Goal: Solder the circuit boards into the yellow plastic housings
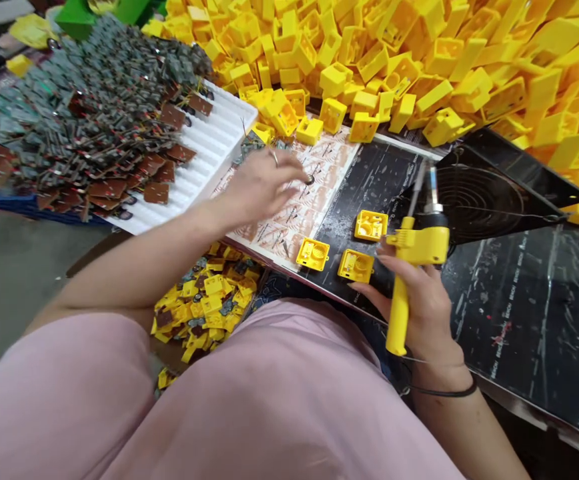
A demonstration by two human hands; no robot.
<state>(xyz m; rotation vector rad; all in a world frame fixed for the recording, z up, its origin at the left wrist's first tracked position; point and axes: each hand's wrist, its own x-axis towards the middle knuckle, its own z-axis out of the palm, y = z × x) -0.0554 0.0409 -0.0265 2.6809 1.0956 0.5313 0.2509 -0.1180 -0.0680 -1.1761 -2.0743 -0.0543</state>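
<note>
My left hand [262, 183] reaches over a pale, brown-patterned sheet [314, 200]. Its fingers are bent and apart, with one fingertip at a small dark round part [310, 179]; no firm grip on it shows. In my right hand [427, 303] is a yellow soldering gun [422, 245], its metal tip pointing away from me. Just left of that hand, three open yellow plastic housings lie on the black board: a rear one [371, 226], a front one [356, 266] and a left one [314, 254]. The right thumb is close to the front housing.
Yellow housings [339, 80] are heaped along the back. At left, wired circuit boards [104, 113] pile on a white ribbed foam tray [219, 147]. A black fan-like unit [484, 193] stands right of the gun. Below the table edge sit more yellow pieces [209, 300].
</note>
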